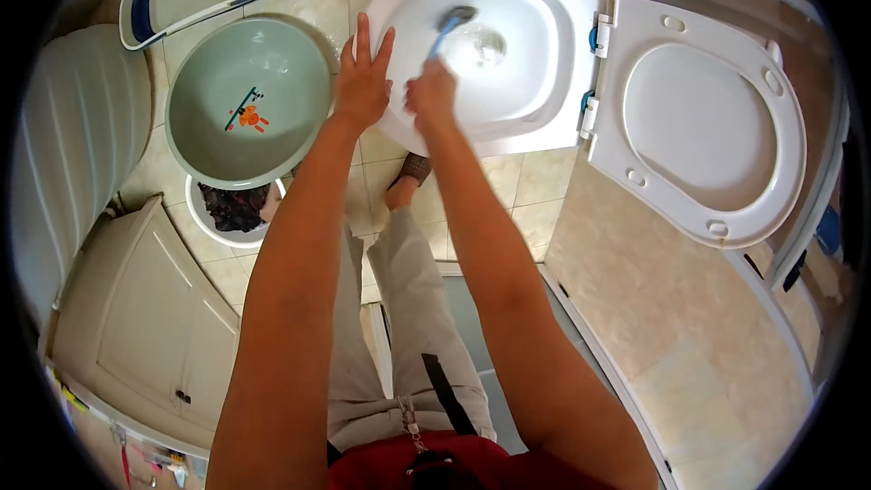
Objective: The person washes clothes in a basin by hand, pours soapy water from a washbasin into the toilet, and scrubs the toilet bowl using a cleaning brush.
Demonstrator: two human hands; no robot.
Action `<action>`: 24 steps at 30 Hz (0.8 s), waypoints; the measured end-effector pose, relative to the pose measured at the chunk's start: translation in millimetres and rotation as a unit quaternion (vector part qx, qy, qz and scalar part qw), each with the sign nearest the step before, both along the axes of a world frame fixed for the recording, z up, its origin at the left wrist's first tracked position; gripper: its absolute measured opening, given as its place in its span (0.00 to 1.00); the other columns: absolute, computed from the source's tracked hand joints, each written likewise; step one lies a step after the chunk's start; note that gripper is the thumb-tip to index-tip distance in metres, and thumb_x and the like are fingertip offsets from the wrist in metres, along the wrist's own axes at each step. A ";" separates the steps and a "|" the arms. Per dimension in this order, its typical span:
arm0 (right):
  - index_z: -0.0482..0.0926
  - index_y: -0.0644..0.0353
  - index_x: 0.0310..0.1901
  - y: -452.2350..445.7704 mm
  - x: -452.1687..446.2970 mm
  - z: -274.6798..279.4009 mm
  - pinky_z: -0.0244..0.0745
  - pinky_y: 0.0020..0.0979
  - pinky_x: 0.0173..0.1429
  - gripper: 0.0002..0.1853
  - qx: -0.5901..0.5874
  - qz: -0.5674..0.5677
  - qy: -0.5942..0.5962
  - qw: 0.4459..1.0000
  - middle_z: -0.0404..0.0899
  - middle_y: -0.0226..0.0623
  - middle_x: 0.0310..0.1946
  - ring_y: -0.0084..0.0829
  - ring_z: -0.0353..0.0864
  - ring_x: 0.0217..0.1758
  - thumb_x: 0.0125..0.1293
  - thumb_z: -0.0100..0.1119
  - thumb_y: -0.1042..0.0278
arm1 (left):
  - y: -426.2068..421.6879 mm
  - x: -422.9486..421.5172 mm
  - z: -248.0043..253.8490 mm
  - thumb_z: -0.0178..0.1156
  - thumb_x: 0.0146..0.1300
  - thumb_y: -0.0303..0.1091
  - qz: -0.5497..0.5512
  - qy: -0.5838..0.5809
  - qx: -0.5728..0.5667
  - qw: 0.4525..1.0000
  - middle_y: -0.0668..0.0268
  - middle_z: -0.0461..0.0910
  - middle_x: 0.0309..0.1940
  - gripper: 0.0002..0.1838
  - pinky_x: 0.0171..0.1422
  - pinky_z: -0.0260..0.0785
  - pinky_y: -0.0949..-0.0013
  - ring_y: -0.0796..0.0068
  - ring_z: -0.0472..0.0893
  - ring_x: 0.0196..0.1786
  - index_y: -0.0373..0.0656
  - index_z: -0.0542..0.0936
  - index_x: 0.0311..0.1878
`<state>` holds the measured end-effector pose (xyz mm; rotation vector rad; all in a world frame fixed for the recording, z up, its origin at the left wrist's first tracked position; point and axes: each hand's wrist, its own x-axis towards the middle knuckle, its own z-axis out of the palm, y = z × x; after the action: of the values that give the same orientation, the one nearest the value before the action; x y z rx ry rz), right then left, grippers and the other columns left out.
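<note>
My right hand (pixel 433 95) is closed around the blue handle of a toilet brush (pixel 446 34). The dark brush head lies against the inside of the white toilet bowl (pixel 535 54), near the water. My left hand (pixel 365 82) has its fingers stretched and spread at the bowl's left rim; contact with the rim is hard to judge. To the right of the bowl, the white toilet seat (pixel 787 150) is raised on its blue-marked hinges.
A pale green basin (pixel 204 136) with an orange cartoon print stands left of my hands. Beneath its edge, a white bucket (pixel 207 222) contains dark cloth. A blue-and-white tub (pixel 136 9) sits at upper left, a cream cabinet (pixel 136 308) at lower left.
</note>
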<state>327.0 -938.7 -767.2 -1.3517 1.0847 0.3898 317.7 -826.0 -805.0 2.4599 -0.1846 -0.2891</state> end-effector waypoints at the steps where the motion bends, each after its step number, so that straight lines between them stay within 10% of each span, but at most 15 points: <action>1: 0.72 0.56 0.38 15.1 -18.0 7.3 0.56 0.28 0.12 0.11 -0.004 0.040 -0.034 0.999 0.66 0.32 0.15 0.25 0.63 0.11 0.71 0.39 0.61 | -0.8 1.5 0.6 0.64 0.51 0.25 0.000 0.015 0.006 1.000 0.54 0.28 0.75 0.48 0.73 0.50 0.52 0.41 0.50 0.71 0.57 0.51 0.74; 4: 0.70 0.61 0.37 26.4 -43.8 36.5 0.61 0.29 0.15 0.13 -0.071 0.110 -0.069 0.989 0.68 0.33 0.17 0.22 0.64 0.14 0.72 0.40 0.61 | -2.3 2.6 4.7 0.64 0.50 0.26 0.000 0.036 0.011 0.999 0.54 0.28 0.75 0.48 0.73 0.49 0.52 0.42 0.50 0.71 0.56 0.52 0.73; 10: 0.70 0.56 0.32 -65.5 23.3 -33.6 0.56 0.27 0.11 0.13 0.017 -0.092 0.109 0.990 0.67 0.32 0.14 0.24 0.62 0.10 0.69 0.42 0.58 | 2.7 3.9 6.4 0.64 0.50 0.26 -0.002 0.035 0.012 0.999 0.56 0.28 0.75 0.47 0.73 0.50 0.54 0.43 0.50 0.71 0.57 0.53 0.73; 11: 0.71 0.58 0.33 -69.5 8.1 -62.7 0.59 0.29 0.12 0.12 -0.116 0.271 0.127 0.947 0.69 0.34 0.14 0.26 0.66 0.10 0.69 0.43 0.61 | 2.3 1.9 4.2 0.64 0.50 0.27 -0.001 0.027 0.016 1.000 0.58 0.29 0.76 0.46 0.73 0.51 0.55 0.45 0.50 0.71 0.57 0.54 0.73; 12: 0.72 0.60 0.34 -66.6 -3.9 -84.1 0.63 0.31 0.12 0.11 -0.231 0.594 0.124 0.761 0.71 0.37 0.14 0.28 0.69 0.10 0.68 0.44 0.63 | 0.8 1.1 2.9 0.65 0.50 0.28 0.001 0.017 0.018 1.000 0.59 0.30 0.76 0.46 0.73 0.51 0.57 0.46 0.51 0.71 0.57 0.55 0.72; 13: 0.73 0.66 0.36 -45.1 -10.8 -50.2 0.70 0.36 0.15 0.11 -0.227 0.359 0.138 0.895 0.74 0.43 0.15 0.34 0.74 0.12 0.67 0.45 0.66 | -0.6 1.2 3.0 0.65 0.50 0.28 0.002 0.032 0.020 0.999 0.59 0.30 0.76 0.45 0.73 0.51 0.57 0.46 0.51 0.71 0.57 0.55 0.72; 18: 0.70 0.67 0.54 -60.8 -76.8 18.4 0.76 0.44 0.31 0.19 -0.334 0.576 -0.123 0.735 0.77 0.59 0.30 0.53 0.78 0.23 0.70 0.38 0.62 | 0.2 2.1 4.4 0.64 0.50 0.27 0.006 0.036 0.019 0.999 0.60 0.31 0.76 0.44 0.73 0.51 0.57 0.47 0.51 0.71 0.56 0.58 0.71; 21: 0.71 0.66 0.55 -82.5 -55.3 26.2 0.72 0.49 0.49 0.20 -0.253 0.611 0.043 0.749 0.78 0.58 0.39 0.55 0.77 0.44 0.69 0.40 0.62 | 0.5 1.3 3.3 0.64 0.50 0.28 0.010 0.013 0.007 1.000 0.60 0.31 0.76 0.43 0.72 0.53 0.56 0.47 0.52 0.70 0.57 0.59 0.71; 24: 0.73 0.65 0.35 -111.7 -3.6 -13.3 0.62 0.36 0.10 0.08 -0.130 0.446 0.067 0.883 0.73 0.42 0.17 0.33 0.71 0.11 0.66 0.44 0.72 | 1.3 3.1 10.3 0.64 0.50 0.25 0.001 0.056 0.006 0.998 0.57 0.28 0.75 0.45 0.73 0.50 0.53 0.44 0.50 0.71 0.57 0.57 0.72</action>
<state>323.3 -1050.4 -780.5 -2.0577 0.5632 1.0502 320.8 -824.7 -794.7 2.4482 -0.1322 -0.4258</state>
